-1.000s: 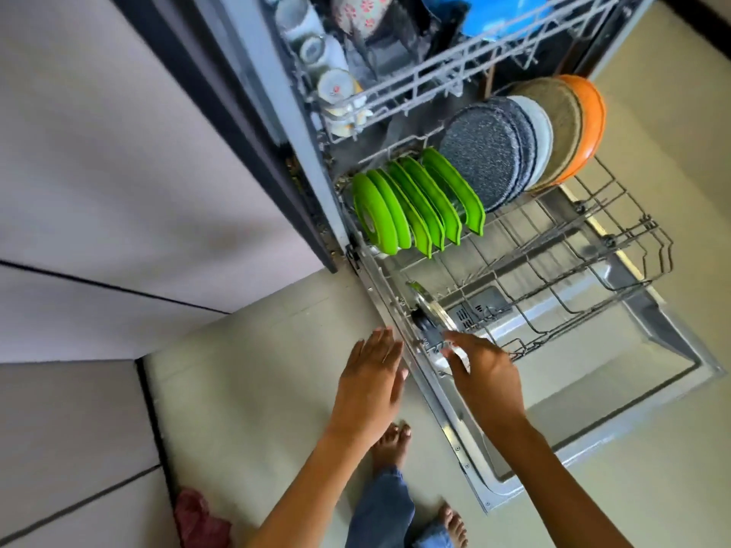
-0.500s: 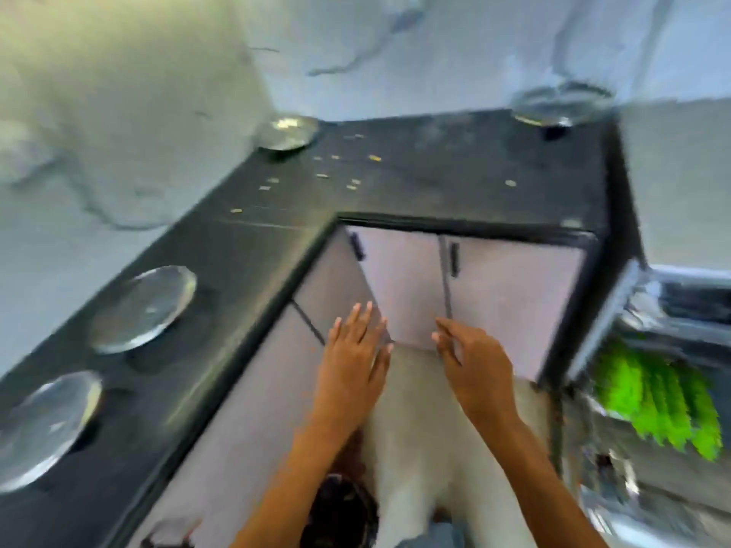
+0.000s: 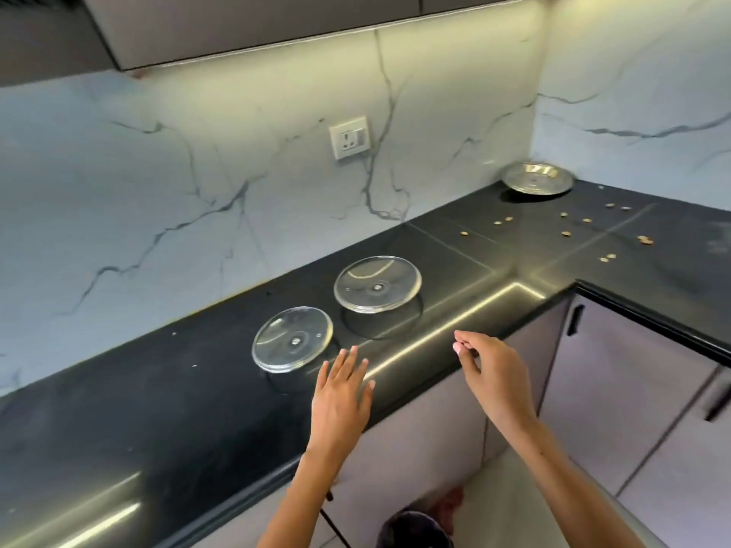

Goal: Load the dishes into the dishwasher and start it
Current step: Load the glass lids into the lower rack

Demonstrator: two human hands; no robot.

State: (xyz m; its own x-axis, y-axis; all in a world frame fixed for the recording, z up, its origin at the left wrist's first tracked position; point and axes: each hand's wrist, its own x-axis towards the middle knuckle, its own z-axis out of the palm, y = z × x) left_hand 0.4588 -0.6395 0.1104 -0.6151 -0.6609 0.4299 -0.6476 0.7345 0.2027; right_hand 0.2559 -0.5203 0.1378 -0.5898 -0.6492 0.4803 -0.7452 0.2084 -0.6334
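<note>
Both hands hang above the front edge of the black L-shaped table (image 3: 455, 247), and neither holds anything; the left hand (image 3: 342, 393) is flat, palm down, fingers straight and slightly spread, its fingertips just short of the nearer glass lid (image 3: 292, 338); the right hand (image 3: 494, 373) is loosely curled, thumb and forefinger drawn close together with nothing visible between them, over the rounded front edge. The nearer glass lid lies close to the front edge; the farther glass lid (image 3: 377, 284) sits just beside it, nearer the wall, the two apart; both are clear, so their rims merge with dark reflections in the table and it is hard to tell how they rest. A steel plate (image 3: 538, 178) lies in the far inner corner against the marble wall (image 3: 197, 191); small pale crumbs (image 3: 565, 233) are scattered over the right-hand wing of the table, too small to identify. A wall socket (image 3: 349, 137) sits on the wall above the lids. The cabinet doors (image 3: 617, 389) below are cut off at the right and bottom edges; a dark shape (image 3: 415, 528) on the floor between the forearms is partly out of frame and cannot be made out. The dishwasher is out of view.
</note>
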